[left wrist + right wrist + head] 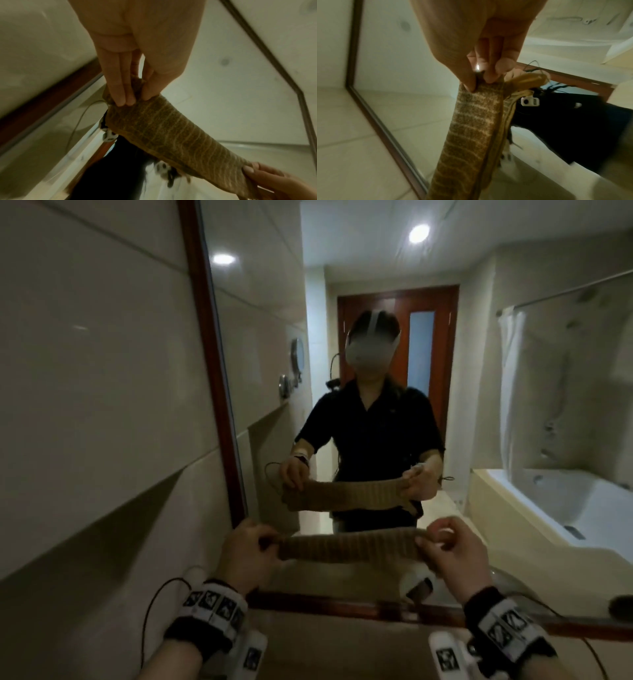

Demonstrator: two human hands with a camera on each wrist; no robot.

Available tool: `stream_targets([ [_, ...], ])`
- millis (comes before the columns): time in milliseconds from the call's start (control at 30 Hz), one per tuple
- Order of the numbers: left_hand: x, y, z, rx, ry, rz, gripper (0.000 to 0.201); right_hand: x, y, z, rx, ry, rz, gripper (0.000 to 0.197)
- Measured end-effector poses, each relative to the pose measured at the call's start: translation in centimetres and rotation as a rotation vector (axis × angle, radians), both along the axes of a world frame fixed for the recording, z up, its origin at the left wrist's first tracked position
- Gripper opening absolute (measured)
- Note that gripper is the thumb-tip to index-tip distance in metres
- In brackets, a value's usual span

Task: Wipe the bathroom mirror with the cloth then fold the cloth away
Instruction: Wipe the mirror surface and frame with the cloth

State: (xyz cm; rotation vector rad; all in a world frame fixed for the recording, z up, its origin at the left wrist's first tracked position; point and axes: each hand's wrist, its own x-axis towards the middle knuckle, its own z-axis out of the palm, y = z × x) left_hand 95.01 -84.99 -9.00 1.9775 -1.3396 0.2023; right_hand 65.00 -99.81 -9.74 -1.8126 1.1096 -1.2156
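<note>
In the lower centre of the head view, the ribbed brown cloth was stretched level between the two hands, in front of the mirror and clear of its glass. The left hand pinched the cloth's left end, and the right hand pinched its right end, so both hands were clamped on the cloth and held well apart. The cloth showed as a narrow folded band, with a second layer hanging beneath its top edge.

In the left wrist view, the left hand's fingers pressed on one face of the cloth's end while the thumb pressed on the other, and the band ran down to the lower right of the frame, where the right hand held it. In the right wrist view, the right thumb and fingertips nipped the top corner of the cloth, which hung toward the bottom of the frame.

The mirror's dark red wooden frame ran up the left of the head view and along the bottom, beside beige wall tiles. The glass reflected the person in a dark shirt holding the cloth, a red-brown door, a white bathtub at the right and a shower curtain above it.
</note>
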Motion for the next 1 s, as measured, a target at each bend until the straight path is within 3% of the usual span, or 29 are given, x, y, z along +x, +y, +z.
stream_targets([
  [233, 1.8, -6.2, 11.2, -0.339, -0.083, 0.046, 0.012, 3.4, -4.8, 12.6, -0.426, -0.123, -0.205, 0.027],
  [400, 1.9, -9.9, 15.2, -0.671, -0.162, 0.166, 0.012, 5.5, -7.6, 17.3, -0.635, -0.100, -0.302, 0.019],
  [533, 1.2, -12.1, 16.0, -0.808, 0.007, 0.163, 0.015, 7.4, -8.9, 17.5, -0.806, -0.081, -0.413, 0.014],
  [700, -0.3, -13.3, 16.1, -1.053, 0.289, 0.114, 0.028, 8.5, -8.8, 16.8, -0.875, -0.081, -0.526, 0.017],
  [867, -2.7, -14.9, 14.7, -0.984, 0.211, 0.108, 0.029, 9.6, -7.8, 17.2, -0.811, -0.061, -0.543, 0.020],
  [1000, -4.5, -17.0, 12.8, -0.872, 0.070, 0.059, 0.078, 11.2, -7.0, 15.9, -0.821, -0.141, -0.485, 0.029],
])
